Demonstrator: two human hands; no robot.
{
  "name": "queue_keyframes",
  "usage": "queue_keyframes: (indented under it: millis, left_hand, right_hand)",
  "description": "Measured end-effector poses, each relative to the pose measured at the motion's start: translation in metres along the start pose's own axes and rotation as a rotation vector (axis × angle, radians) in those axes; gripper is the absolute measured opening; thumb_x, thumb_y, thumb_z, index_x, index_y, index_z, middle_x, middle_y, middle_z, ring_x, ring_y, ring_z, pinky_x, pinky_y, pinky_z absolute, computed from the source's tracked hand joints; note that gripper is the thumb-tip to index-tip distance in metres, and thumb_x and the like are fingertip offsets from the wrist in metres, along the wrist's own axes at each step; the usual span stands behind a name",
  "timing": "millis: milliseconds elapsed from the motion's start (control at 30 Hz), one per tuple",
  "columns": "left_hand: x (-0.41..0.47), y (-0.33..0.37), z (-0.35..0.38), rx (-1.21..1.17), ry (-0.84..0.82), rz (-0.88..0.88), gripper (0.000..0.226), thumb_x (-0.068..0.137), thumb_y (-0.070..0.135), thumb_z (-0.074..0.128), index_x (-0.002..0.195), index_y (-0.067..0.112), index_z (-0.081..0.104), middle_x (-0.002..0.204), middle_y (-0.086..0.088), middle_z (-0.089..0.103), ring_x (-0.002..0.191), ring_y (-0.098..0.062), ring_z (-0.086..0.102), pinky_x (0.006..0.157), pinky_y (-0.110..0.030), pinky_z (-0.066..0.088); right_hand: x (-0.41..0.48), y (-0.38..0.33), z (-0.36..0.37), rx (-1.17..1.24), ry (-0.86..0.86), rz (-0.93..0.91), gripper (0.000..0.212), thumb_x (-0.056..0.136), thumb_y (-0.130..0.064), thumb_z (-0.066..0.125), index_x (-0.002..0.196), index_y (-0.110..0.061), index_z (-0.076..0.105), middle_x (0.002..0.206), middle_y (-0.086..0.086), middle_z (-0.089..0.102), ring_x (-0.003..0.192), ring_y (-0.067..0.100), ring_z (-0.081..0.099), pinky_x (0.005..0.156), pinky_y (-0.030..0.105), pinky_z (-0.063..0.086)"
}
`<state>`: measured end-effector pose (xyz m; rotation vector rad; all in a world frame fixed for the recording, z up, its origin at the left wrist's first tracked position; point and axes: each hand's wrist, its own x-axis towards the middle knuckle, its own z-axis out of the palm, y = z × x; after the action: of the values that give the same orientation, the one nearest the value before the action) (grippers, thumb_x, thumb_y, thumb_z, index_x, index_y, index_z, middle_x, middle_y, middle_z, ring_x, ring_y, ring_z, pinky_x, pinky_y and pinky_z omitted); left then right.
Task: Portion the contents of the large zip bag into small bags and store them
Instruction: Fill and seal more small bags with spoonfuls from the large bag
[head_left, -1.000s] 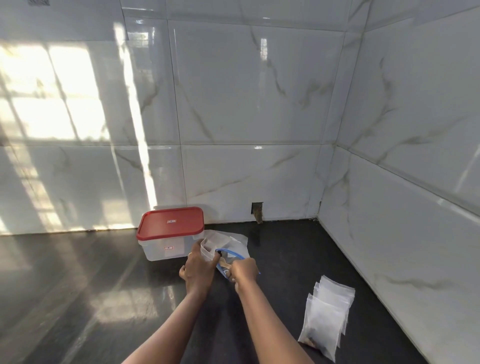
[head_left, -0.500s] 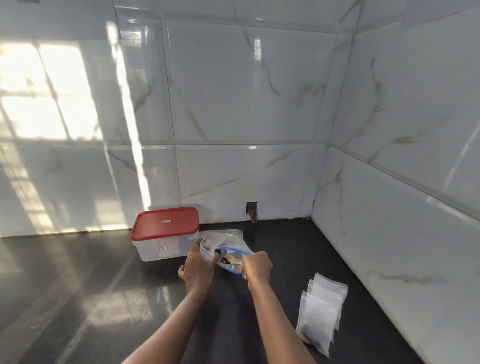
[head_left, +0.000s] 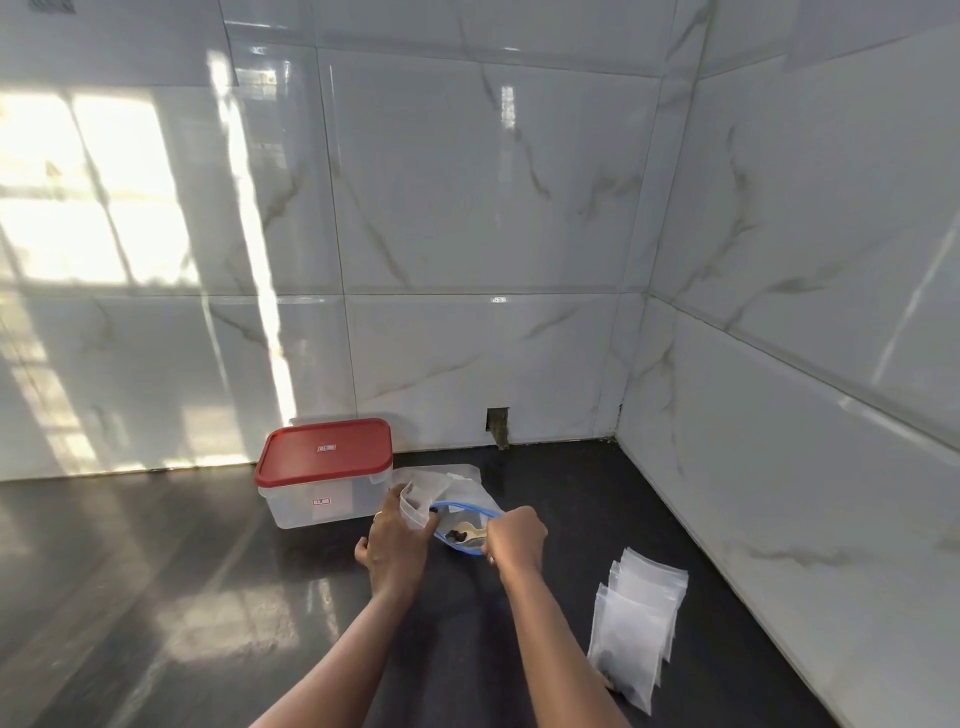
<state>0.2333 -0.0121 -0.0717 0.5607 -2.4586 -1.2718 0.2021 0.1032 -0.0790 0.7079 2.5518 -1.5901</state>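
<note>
- Large zip bag (head_left: 464, 512) lies open near the counter's (head_left: 156, 582) back edge, beside the container (head_left: 322, 467).
- Left hand (head_left: 392, 545) pinches a small bag (head_left: 415, 506) open.
- Right hand (head_left: 517, 538), clenched round the spoon (head_left: 469, 532), has drawn back loaded: transfer seems next.

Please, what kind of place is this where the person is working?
Probably a home kitchen, at a counter corner: a glossy dark countertop meets marble-look wall tiles, and a red-lidded plastic food container and small zip bags lie on it.
</note>
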Motion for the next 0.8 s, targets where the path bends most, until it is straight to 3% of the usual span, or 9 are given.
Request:
queue_keyframes:
  millis: [433, 567, 667, 800]
  left_hand:
    - [0.003, 0.003, -0.001, -0.015, 0.012, 0.008, 0.052, 0.085, 0.034, 0.064, 0.131, 0.019, 0.045, 0.121, -0.009, 0.062, 0.114, -0.030, 0.056, 0.103, -0.055, 0.032]
    - [0.005, 0.003, -0.001, -0.019, 0.010, 0.007, 0.054, 0.083, 0.035, 0.066, 0.130, 0.019, 0.045, 0.121, -0.009, 0.062, 0.113, -0.030, 0.056, 0.103, -0.056, 0.033]
    - [0.005, 0.005, -0.001, -0.025, 0.007, 0.011, 0.057, 0.082, 0.034, 0.068, 0.131, 0.017, 0.044, 0.122, -0.009, 0.061, 0.114, -0.030, 0.055, 0.104, -0.056, 0.033]
    - [0.006, 0.007, 0.000, -0.042, 0.004, 0.019, 0.059, 0.080, 0.034, 0.069, 0.132, 0.017, 0.044, 0.123, -0.008, 0.060, 0.114, -0.029, 0.055, 0.105, -0.055, 0.032]
  right_hand:
    - [0.001, -0.010, -0.005, 0.043, 0.002, -0.039, 0.019, 0.094, -0.010, 0.050, 0.106, 0.000, 0.061, 0.104, 0.015, 0.065, 0.077, 0.021, 0.071, 0.038, 0.016, 0.040]
    - [0.002, -0.015, -0.012, 0.041, -0.011, -0.022, 0.017, 0.091, -0.009, 0.051, 0.101, -0.001, 0.064, 0.101, 0.014, 0.066, 0.053, 0.011, 0.064, 0.031, 0.013, 0.031]
    - [0.000, -0.022, -0.029, 0.047, -0.024, -0.030, 0.021, 0.088, -0.003, 0.047, 0.094, 0.004, 0.066, 0.088, 0.015, 0.068, 0.037, 0.008, 0.051, 0.031, 0.015, 0.031]
    - [-0.013, -0.038, -0.062, 0.119, -0.055, -0.042, 0.026, 0.086, 0.003, 0.042, 0.087, 0.010, 0.066, 0.059, 0.013, 0.056, 0.034, 0.011, 0.042, 0.033, 0.018, 0.029]
